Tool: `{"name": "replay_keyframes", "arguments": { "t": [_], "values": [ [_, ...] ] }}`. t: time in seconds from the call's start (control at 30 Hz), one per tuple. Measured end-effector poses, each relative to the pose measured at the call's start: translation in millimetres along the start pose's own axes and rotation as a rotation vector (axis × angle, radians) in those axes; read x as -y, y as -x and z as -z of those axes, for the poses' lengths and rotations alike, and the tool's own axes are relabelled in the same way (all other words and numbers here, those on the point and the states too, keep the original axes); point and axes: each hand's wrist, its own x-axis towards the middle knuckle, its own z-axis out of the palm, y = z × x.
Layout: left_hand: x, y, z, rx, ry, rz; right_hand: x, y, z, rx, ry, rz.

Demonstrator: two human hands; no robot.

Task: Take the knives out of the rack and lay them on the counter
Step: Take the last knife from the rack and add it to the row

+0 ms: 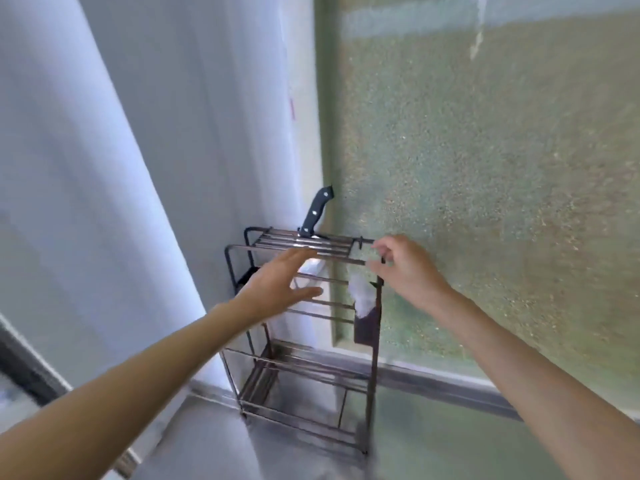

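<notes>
A dark wire rack [239, 252] stands on the counter in the corner. One knife with a black riveted handle [316, 211] sticks up from the rack's top at the back, its blade hidden among the bars. My left hand [277, 284] hovers open over the rack's front top rail, fingers spread, holding nothing. My right hand [405, 268] pinches the rack's top right corner between thumb and fingers. Below that hand a dark flat piece [367, 327], perhaps a blade, hangs at the rack's right side; the blur keeps me from telling.
The grey counter [207, 445] runs toward me from the rack. A white wall [138, 168] closes the left side and a speckled green wall [485, 185] stands behind and to the right. Something white and crumpled [360, 294] hangs in the rack.
</notes>
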Motion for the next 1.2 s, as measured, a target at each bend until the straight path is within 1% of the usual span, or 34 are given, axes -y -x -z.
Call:
{"name": "replay_keyframes", "arguments": {
  "t": [0.1,0.17,0.3,0.4,0.53,0.7,0.83,0.93,1.0,1.07,1.13,1.2],
  "values": [
    [45.1,-2.0,17.7,0.001,-0.062,0.089,30.0,-40.0,-23.4,-0.007,-0.01,0.035],
    [70.6,-6.6,20.4,0.025,-0.104,0.104,45.7,-61.5,-37.3,-0.015,-0.081,-0.019],
    [97.3,-19.9,14.5,0.044,-0.215,0.02,61.3,-95.2,-60.9,-0.076,-0.304,-0.171],
    [105.3,-21.5,7.6,0.003,-0.208,-0.037,64.4,-106.5,-71.1,-0.139,-0.457,-0.252],
    [113.5,-20.8,4.3,-0.047,-0.199,-0.083,70.0,-109.3,-75.4,-0.231,-0.5,-0.287],
    [118.8,-21.8,2.8,-0.076,-0.175,-0.131,84.6,-106.3,-68.1,-0.291,-0.51,-0.333],
    [117.3,-22.2,3.5,-0.044,-0.195,-0.105,100.2,-99.1,-49.7,-0.355,-0.467,-0.3],
    [114.1,-20.0,8.3,0.005,-0.209,-0.087,108.7,-92.8,-32.5,-0.418,-0.501,-0.288],
    [108.1,-18.6,12.7,0.007,-0.185,-0.048,112.7,-85.0,-20.4,-0.46,-0.528,-0.271],
    [95.2,-19.2,17.8,-0.035,-0.124,0.0,115.7,-74.5,-7.7,-0.499,-0.553,-0.249],
    [75.4,-19.3,22.8,-0.123,-0.063,0.003,117.5,-61.6,6.7,-0.537,-0.585,-0.228],
    [52.1,-20.4,26.3,-0.203,0.056,0.013,118.5,-46.1,22.4,-0.574,-0.638,-0.2]
  ]
}}
